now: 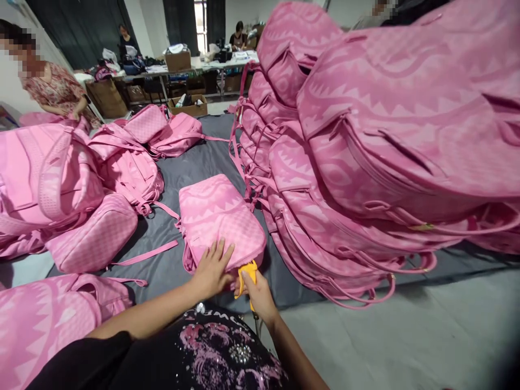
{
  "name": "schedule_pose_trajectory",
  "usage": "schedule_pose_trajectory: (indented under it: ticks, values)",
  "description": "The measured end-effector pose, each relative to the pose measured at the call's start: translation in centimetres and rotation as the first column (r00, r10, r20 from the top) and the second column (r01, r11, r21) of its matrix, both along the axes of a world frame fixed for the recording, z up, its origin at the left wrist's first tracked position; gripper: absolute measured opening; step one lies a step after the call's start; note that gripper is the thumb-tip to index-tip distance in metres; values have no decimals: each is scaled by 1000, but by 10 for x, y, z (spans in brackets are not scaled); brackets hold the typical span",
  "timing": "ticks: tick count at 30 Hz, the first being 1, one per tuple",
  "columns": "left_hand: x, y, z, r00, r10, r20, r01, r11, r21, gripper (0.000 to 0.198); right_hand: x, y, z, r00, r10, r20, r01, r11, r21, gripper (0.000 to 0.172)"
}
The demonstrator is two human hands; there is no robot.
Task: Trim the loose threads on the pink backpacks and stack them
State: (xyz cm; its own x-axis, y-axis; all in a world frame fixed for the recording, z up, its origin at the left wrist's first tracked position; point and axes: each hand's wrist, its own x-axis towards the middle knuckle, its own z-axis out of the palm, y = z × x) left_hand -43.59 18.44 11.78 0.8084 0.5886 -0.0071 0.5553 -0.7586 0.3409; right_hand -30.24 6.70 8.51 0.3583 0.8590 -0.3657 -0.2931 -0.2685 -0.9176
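Note:
A pink patterned backpack (219, 216) lies flat on the dark grey mat (203, 162) just in front of me. My left hand (212, 268) rests on its near edge, fingers stretched out flat on the fabric. My right hand (259, 295) is closed around a small yellow-handled cutting tool (247, 273), held at the backpack's near corner. The tool's blades are hidden by the hand and the bag.
A tall heap of pink backpacks (385, 135) fills the right side. More pink bags (81, 184) lie at the left on the mat. A person in a floral top (52, 86) stands at far left; two people sit at cluttered tables (195, 65) at the back.

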Motion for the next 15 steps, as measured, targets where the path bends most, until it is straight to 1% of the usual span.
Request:
schedule_pose_trajectory:
  ticks: [1,2,3,5,7,8,9,10,13,15]
  values:
    - [-2,5,3,999,35,27,-35,999,15,78,0,-1,2,999,21,-31,-20,999,26,55]
    - [-3,14,12,996,53,67,-56,998,32,74,0,-1,3,998,33,-62,-30,998,54,56]
    - [-1,25,24,992,54,115,-60,997,53,72,0,-2,5,996,27,-85,-20,997,80,57]
    - [6,50,55,973,49,225,-74,991,108,68,1,-2,9,994,-25,-111,35,995,89,60]
    - [15,68,82,956,65,287,-112,982,149,63,2,-1,13,990,-60,-127,66,997,38,62]
    - [19,74,91,954,80,288,-128,980,153,61,3,0,15,988,-63,-141,64,998,5,63]
    - [23,77,97,958,86,273,-130,981,145,60,4,2,17,985,-65,-159,62,998,-26,63]
    - [26,77,99,966,77,248,-112,985,132,60,6,6,19,981,-70,-183,62,997,-48,61]
    - [32,68,93,980,-40,193,18,993,114,63,13,25,24,958,-93,-272,70,993,-93,51]
    - [33,56,89,975,-118,189,95,987,128,63,16,44,25,957,-70,-280,42,994,-103,45]
